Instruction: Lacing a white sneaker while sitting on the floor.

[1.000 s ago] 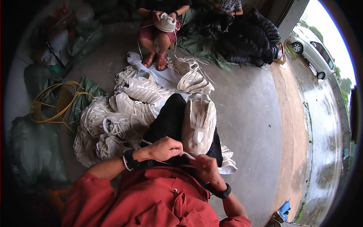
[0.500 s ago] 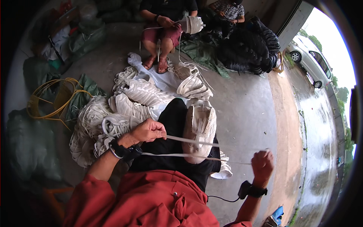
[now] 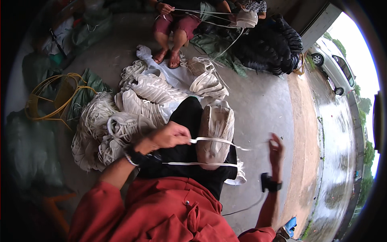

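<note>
A white sneaker rests on my black-trousered leg, its toe toward me. My left hand, left of the shoe, pinches a flat white shoelace that runs across the shoe's upper. That strand ends loose in the air to the right of the shoe. Another stretch of white lace crosses over the toe, lower down. Out to the right, my right hand is raised with its fingers apart, a little blurred, and the lace does not reach it.
Beyond my left arm lies a heap of white sneakers. Another white shoe sits by my right leg. A seated person ahead pulls laces on a white shoe. Black shoes are piled far right; a yellow wire frame stands left.
My right hand has let go of the lace and risen, its fist opening. My left hand has shifted right and slightly up with the lace. The person ahead has stretched laces out sideways.
</note>
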`<state>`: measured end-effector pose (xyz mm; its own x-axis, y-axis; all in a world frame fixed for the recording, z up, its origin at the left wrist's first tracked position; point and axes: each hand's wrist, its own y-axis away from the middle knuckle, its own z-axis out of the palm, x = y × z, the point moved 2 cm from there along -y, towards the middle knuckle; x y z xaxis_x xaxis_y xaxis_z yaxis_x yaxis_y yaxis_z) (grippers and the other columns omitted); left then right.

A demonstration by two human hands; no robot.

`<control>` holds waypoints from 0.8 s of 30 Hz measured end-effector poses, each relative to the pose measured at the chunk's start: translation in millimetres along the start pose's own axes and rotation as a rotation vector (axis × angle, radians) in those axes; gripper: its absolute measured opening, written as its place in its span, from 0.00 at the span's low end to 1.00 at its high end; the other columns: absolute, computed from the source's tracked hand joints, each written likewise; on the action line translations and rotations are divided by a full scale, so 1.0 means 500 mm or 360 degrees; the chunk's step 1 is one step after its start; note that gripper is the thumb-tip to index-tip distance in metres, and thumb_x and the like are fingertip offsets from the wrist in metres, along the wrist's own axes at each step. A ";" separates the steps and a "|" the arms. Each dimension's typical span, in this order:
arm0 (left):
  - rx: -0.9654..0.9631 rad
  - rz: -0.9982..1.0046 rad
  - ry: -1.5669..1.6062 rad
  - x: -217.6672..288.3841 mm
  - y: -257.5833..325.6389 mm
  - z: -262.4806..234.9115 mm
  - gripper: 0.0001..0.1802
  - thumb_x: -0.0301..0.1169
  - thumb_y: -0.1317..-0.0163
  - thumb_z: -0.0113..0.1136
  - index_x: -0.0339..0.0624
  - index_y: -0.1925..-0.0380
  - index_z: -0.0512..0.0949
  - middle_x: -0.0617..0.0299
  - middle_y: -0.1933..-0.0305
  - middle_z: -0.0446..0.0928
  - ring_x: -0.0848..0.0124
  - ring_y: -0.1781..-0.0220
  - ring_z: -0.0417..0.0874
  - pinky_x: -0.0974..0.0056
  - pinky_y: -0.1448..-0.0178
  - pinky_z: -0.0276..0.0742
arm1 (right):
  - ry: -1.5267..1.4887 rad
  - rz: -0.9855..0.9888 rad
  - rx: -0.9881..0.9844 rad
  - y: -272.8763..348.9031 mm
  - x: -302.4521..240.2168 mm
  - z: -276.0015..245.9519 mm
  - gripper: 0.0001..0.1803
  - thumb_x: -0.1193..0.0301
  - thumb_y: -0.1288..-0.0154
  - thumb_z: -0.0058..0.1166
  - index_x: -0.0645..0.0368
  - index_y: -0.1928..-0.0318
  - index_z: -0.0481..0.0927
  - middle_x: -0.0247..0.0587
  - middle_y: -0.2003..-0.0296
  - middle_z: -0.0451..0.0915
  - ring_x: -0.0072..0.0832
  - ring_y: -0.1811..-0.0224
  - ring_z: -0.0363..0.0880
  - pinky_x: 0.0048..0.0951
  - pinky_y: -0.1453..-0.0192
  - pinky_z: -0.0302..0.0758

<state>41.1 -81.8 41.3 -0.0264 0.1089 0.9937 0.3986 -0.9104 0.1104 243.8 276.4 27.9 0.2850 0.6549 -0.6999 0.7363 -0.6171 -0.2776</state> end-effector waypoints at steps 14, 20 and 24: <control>-0.0095 -0.0272 0.0240 -0.018 -0.045 0.063 0.11 0.32 0.37 0.53 0.36 0.72 0.77 0.77 0.85 0.62 0.88 0.88 0.55 0.77 0.85 0.47 | -0.0203 0.0231 -0.0614 0.033 -0.094 0.095 0.07 0.74 0.42 0.51 0.65 0.72 0.79 0.39 0.84 0.75 0.26 0.82 0.74 0.27 0.76 0.69; -0.0086 -0.0285 0.0155 -0.004 -0.071 0.092 0.10 0.31 0.37 0.53 0.35 0.72 0.76 0.75 0.86 0.63 0.86 0.88 0.57 0.76 0.86 0.50 | 0.0793 -0.0163 -0.0214 0.011 -0.026 0.069 0.05 0.72 0.45 0.51 0.59 0.74 0.78 0.50 0.79 0.76 0.49 0.75 0.75 0.43 0.71 0.71; -0.0044 -0.0275 0.0127 -0.008 -0.073 0.104 0.10 0.31 0.37 0.52 0.35 0.72 0.76 0.75 0.85 0.63 0.86 0.88 0.58 0.76 0.85 0.50 | 0.0661 -0.0130 -0.0334 0.012 -0.013 0.082 0.07 0.74 0.47 0.54 0.61 0.66 0.78 0.51 0.70 0.79 0.46 0.71 0.78 0.39 0.67 0.74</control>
<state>74.1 -28.3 32.1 -0.1652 0.2335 0.9582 0.3563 -0.8918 0.2787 221.2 250.4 3.7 0.4108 0.8432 -0.3469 0.8626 -0.4826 -0.1516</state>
